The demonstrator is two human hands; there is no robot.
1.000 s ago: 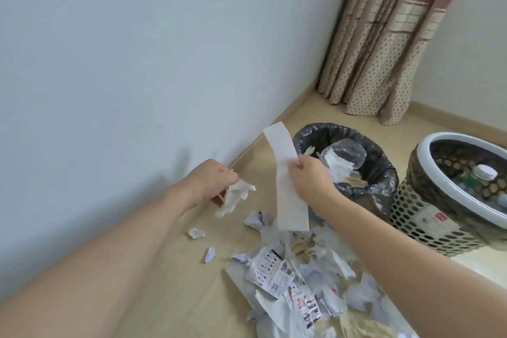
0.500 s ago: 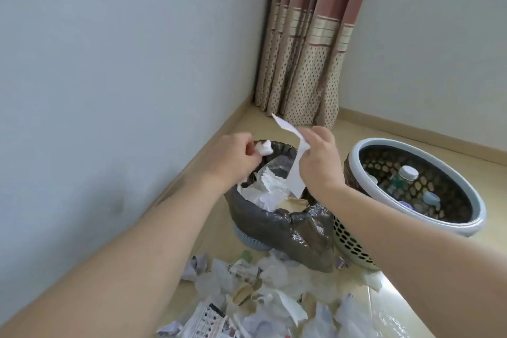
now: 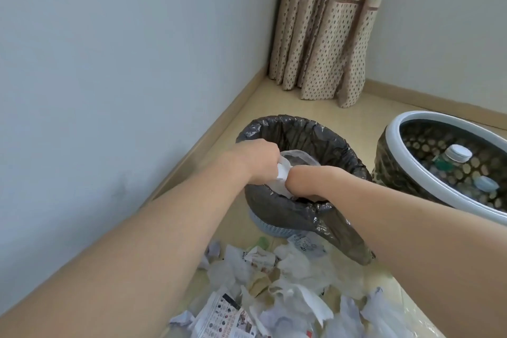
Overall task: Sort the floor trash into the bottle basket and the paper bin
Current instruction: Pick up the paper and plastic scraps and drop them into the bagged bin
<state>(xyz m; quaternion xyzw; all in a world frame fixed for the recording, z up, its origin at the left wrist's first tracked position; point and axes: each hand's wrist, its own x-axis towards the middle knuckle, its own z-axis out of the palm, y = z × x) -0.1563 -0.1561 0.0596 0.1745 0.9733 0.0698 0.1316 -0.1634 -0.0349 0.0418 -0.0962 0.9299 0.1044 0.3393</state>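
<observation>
The paper bin (image 3: 301, 124), lined with a black bag, stands by the wall. Both my hands are inside its mouth. My left hand (image 3: 259, 163) is curled, with white crumpled paper (image 3: 282, 176) against its fingers. My right hand (image 3: 300, 181) bends down into the bin right beside it, touching the same white paper, and its fingers are hidden below the rim. A clear plastic piece (image 3: 299, 160) lies in the bin behind the hands. The bottle basket (image 3: 395, 153), with a white rim, stands to the right and holds capped bottles (image 3: 456, 156).
A heap of paper scraps (image 3: 296, 277) and printed leaflets (image 3: 227, 315) covers the floor just in front of the bin. A dotted curtain (image 3: 329, 35) hangs in the corner behind. The wall (image 3: 123, 77) runs close along the left.
Both hands carried their paper from over the floor heap to the bin and have dropped down into its mouth. The long strip no longer sticks up.
</observation>
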